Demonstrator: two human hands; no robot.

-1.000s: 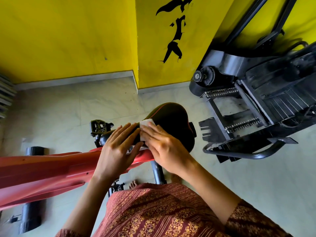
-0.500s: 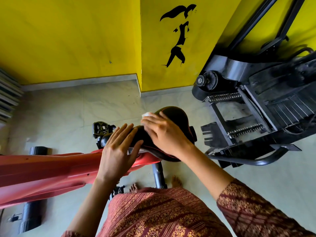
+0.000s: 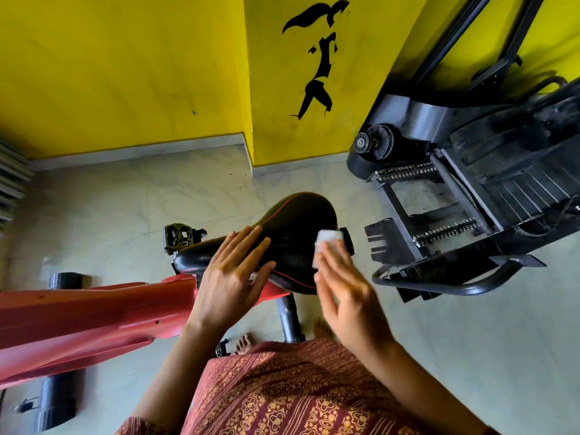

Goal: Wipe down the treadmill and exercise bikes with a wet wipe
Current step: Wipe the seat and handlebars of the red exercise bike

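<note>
The black saddle (image 3: 298, 221) with a red seam sits on the red exercise bike frame (image 3: 94, 312) in the middle of the view. My left hand (image 3: 232, 277) rests flat on the saddle's narrow front part, fingers straight. My right hand (image 3: 345, 293) presses a folded white wet wipe (image 3: 326, 246) against the saddle's right rear edge, the wipe held under the fingers and showing past the fingertips.
A black machine with chains and a tubular foot (image 3: 464, 221) stands close on the right. A black pedal (image 3: 179, 237) sticks out left of the saddle. Yellow walls (image 3: 125, 73) form a corner behind. The seat post (image 3: 290, 315) and my bare feet are below.
My right hand has slid with the wipe from the saddle's nose, over its top, down to the right rear edge. My left hand stays on the front of the saddle.
</note>
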